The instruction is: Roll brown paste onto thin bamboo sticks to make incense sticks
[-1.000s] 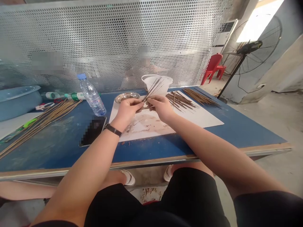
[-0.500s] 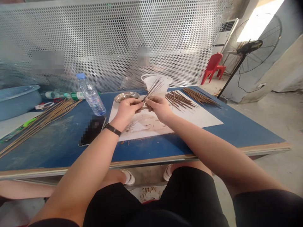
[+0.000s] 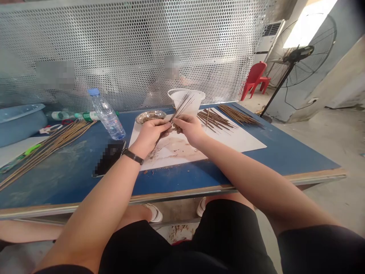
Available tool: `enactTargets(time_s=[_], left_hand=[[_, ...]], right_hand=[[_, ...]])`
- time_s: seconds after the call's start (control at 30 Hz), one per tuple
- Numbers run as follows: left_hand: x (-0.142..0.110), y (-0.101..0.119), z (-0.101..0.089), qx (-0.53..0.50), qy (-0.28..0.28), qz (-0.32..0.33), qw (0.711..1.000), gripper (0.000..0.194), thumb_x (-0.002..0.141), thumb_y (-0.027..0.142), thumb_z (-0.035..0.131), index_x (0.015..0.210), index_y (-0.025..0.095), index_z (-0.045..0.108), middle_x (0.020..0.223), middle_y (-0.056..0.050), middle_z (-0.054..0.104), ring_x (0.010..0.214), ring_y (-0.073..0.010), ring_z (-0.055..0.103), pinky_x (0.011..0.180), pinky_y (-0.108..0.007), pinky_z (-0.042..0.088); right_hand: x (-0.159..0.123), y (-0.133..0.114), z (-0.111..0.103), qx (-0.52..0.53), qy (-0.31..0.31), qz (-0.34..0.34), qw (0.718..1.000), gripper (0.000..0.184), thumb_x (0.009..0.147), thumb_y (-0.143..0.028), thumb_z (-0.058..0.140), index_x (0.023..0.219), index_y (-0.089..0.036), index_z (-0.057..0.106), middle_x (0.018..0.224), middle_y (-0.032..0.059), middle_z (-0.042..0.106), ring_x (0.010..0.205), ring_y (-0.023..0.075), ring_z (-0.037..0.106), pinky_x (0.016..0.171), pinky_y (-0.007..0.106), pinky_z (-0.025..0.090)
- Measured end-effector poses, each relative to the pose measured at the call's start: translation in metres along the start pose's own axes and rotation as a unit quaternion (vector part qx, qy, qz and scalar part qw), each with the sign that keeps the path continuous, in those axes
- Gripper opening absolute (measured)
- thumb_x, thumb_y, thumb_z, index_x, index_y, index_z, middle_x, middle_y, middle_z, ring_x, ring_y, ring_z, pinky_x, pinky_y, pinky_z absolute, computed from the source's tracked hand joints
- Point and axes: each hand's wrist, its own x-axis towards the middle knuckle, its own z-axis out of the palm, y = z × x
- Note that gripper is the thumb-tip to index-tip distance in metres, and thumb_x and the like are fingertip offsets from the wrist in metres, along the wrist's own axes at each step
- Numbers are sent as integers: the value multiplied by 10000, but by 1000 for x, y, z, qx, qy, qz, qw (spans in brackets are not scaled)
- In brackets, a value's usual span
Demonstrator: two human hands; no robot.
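In front of me, over the white board (image 3: 239, 139), my two hands meet at a bundle of thin dark sticks (image 3: 182, 105) that fans upward and away. My left hand (image 3: 154, 131) is closed round the lower part, thumb on top. Fingers of my right hand (image 3: 186, 127) pinch at the same bundle beside the left thumb; the fingertips are partly hidden. Just behind the left hand stands a shiny metal bowl (image 3: 151, 115) with brown matter in it. Brown coated sticks with thin bare ends (image 3: 218, 120) lie on the board to the right.
A white bucket (image 3: 199, 95) stands behind my hands, before a perforated metal screen (image 3: 119, 45). Leftward are a water bottle (image 3: 110, 121), a phone (image 3: 110, 158), long tan sticks (image 3: 54, 142) and a blue basin (image 3: 19, 121). More brown sticks (image 3: 239, 115) lie at the right back.
The whole view has shifted slightly. My hands stay together at the bundle, and part of it now shows below my left hand.
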Motion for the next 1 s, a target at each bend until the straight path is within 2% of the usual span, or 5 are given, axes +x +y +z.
enactTargets(time_s=[0.57, 0.7, 0.8, 0.9, 1.0], left_hand=[[-4, 8, 7, -8, 26, -4, 1000, 198, 743, 245, 954, 785, 147, 787, 810, -55, 731, 738, -147, 689, 709, -283, 581], [-3, 11, 6, -19, 58, 4, 998, 112, 806, 159, 876, 746, 148, 782, 783, -50, 724, 734, -150, 687, 731, -298, 587], [-1, 10, 3, -6, 89, 24, 996, 121, 823, 128, 837, 720, 151, 778, 741, -39, 704, 706, -139, 667, 727, -295, 576], [2, 9, 1, 9, 119, 58, 991, 134, 827, 143, 837, 712, 163, 771, 719, -31, 692, 687, -131, 639, 692, -283, 545], [3, 9, 0, -9, 154, 112, 982, 108, 839, 188, 847, 757, 183, 776, 735, -19, 691, 704, -124, 635, 651, -252, 508]], right_hand=[[-3, 5, 2, 0, -7, 10, 1000, 289, 847, -324, 861, 721, -223, 621, 749, -10, 701, 738, 129, 673, 647, 254, 521], [0, -9, -3, 24, 7, 16, 1000, 289, 887, -321, 839, 767, -224, 594, 937, 37, 779, 856, 153, 734, 731, 291, 577], [14, -30, -26, -56, 52, -48, 996, 245, 949, -305, 785, 804, -232, 601, 983, 65, 772, 871, 172, 729, 782, 340, 593], [34, -46, -59, -213, 153, -208, 942, 169, 1011, -361, 706, 894, -254, 645, 961, 65, 730, 928, 224, 703, 789, 379, 577], [51, -40, -77, -431, 141, -270, 850, 155, 1053, -312, 593, 1060, -241, 730, 1097, 122, 744, 1104, 309, 670, 915, 466, 557]])
